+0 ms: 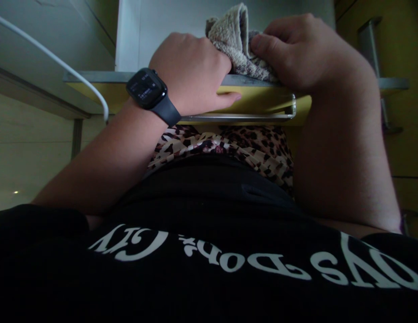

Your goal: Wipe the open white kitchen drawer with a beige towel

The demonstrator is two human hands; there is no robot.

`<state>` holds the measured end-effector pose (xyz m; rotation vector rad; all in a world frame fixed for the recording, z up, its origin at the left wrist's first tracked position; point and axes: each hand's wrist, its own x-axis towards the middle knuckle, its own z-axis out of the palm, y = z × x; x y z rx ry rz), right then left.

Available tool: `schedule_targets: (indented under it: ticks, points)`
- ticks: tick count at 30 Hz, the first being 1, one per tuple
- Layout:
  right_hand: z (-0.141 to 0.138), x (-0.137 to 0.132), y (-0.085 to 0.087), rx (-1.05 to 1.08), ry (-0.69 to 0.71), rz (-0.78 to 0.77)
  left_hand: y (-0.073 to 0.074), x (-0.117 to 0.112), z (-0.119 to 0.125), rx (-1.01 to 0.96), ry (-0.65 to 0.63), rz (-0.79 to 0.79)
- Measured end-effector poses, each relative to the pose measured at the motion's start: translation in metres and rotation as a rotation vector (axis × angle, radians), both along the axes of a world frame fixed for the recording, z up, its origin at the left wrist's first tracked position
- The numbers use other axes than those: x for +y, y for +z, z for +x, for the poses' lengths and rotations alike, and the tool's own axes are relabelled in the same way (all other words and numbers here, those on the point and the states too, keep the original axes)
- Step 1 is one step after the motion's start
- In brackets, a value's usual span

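Note:
My left hand (191, 72), with a black smartwatch (148, 89) on the wrist, curls over the top edge of an open yellow drawer front (259, 101); its thumb lies on the front face above the metal bar handle (242, 117). My right hand (296, 49) is closed on a crumpled beige cloth (234, 38) that rests on the same drawer edge, right beside my left hand. The drawer's pale inside (168, 27) shows behind both hands.
My black printed shirt (209, 251) and leopard-print garment (235, 148) fill the lower view. A white cable (60, 63) curves down at the left. Yellow cabinet fronts with metal handles (370, 49) stand at the right. Pale floor tiles (23, 157) lie at the left.

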<state>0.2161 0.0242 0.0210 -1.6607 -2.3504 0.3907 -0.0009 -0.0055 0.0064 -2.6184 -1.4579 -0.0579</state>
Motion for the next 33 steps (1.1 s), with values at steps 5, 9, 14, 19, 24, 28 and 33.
schedule_targets:
  ticks: [5, 9, 14, 19, 24, 28, 33]
  points:
    - [-0.0001, 0.0005, 0.0008, -0.01, -0.007, -0.008, -0.0003, -0.0015, 0.0002, -0.001, -0.004, 0.014]
    - [-0.001, 0.001, 0.0015, -0.007, -0.011, -0.002, -0.0003, -0.0014, 0.0006, 0.008, 0.005, 0.006]
    - [-0.001, 0.0011, 0.0022, -0.008, -0.009, -0.01, -0.0005, -0.001, 0.0002, 0.001, -0.005, 0.022]
    - [-0.0006, 0.0008, 0.0003, 0.0, -0.002, 0.003, -0.0006, -0.0012, 0.0003, -0.008, -0.019, 0.027]
    - [-0.0002, 0.002, -0.0004, -0.005, 0.004, -0.001, -0.0009, -0.0013, 0.0013, -0.007, -0.02, 0.021]
    - [-0.0002, 0.0022, 0.0006, -0.01, 0.007, 0.005, -0.0008, -0.0013, 0.0003, -0.007, -0.019, 0.02]
    - [-0.0014, 0.0007, 0.0013, -0.008, 0.003, 0.001, -0.0002, -0.0012, -0.0005, -0.003, -0.008, 0.011]
